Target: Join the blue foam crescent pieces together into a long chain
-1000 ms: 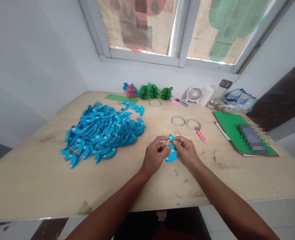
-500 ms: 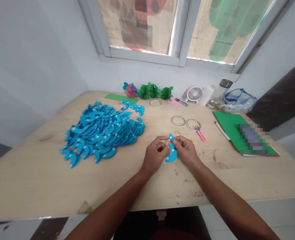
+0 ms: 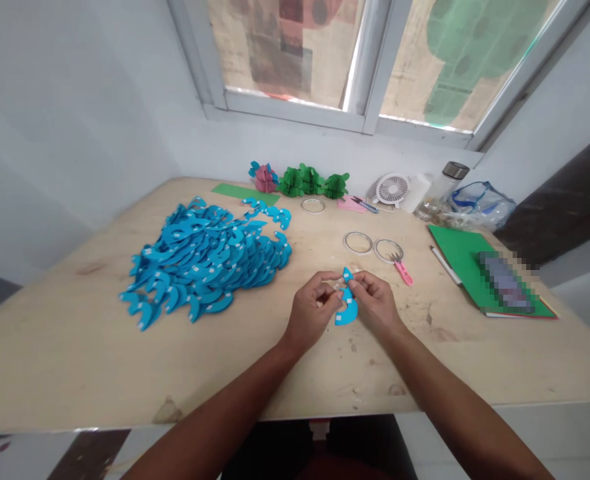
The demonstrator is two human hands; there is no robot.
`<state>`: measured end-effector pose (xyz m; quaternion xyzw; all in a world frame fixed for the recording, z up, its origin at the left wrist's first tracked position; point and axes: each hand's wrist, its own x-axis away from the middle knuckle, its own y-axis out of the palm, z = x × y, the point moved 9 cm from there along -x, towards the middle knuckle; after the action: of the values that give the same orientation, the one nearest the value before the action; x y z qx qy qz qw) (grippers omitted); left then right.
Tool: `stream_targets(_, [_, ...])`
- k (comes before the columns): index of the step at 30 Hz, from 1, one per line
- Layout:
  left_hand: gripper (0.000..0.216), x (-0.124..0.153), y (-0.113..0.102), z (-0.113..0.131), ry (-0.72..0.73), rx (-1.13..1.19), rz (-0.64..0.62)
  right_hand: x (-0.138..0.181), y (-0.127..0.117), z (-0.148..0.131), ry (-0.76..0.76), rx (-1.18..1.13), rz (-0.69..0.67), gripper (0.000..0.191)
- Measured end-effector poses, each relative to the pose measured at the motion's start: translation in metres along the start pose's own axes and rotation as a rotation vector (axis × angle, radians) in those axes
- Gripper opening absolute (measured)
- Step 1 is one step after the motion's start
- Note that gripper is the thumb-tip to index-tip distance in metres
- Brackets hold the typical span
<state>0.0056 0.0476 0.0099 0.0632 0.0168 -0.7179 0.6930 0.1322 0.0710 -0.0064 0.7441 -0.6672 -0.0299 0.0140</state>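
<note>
Over the middle of the table, a curved blue paper cutout [image 3: 349, 313] with small white squares on it is held between my two hands. My right hand [image 3: 377, 303] pinches its upper right edge with thumb and fingers. From the other side, my left hand [image 3: 312, 308] has its thumb and fingertips closed at the cutout's left edge, the index finger reaching toward the upper tip. Any small bit between the left fingertips is too small to make out. To the left lies a large heap of similar blue cutouts [image 3: 209, 260], many bearing white squares.
Beyond my hands lie tape rolls [image 3: 359, 243] and small pink-handled snips [image 3: 403, 271]. Green sheets [image 3: 455, 257] and a white pen [image 3: 445, 265] are at right. Along the wall stand green paper figures [image 3: 307, 181], a small fan [image 3: 393, 189] and a bottle [image 3: 445, 187].
The view has shifted slightly. Both hands keep nearly the same hold on the blue cutout, with only slight finger movement.
</note>
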Motion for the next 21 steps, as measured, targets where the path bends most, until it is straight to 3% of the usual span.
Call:
stream_targets(7, [0.022, -0.003, -0.008, 0.005, 0.031, 0.018, 0.046, 0.001, 0.003, 0.001, 0.026, -0.043, -0.027, 0.025])
stream_targets(12, [0.027, -0.007, -0.008, -0.004, -0.056, 0.101, 0.035, 0.001, 0.005, 0.006, 0.025, -0.060, -0.080, 0.021])
stream_targets(21, [0.013, -0.008, -0.011, 0.004, -0.044, 0.116, 0.071, 0.005, 0.012, 0.001, -0.017, 0.083, -0.138, 0.020])
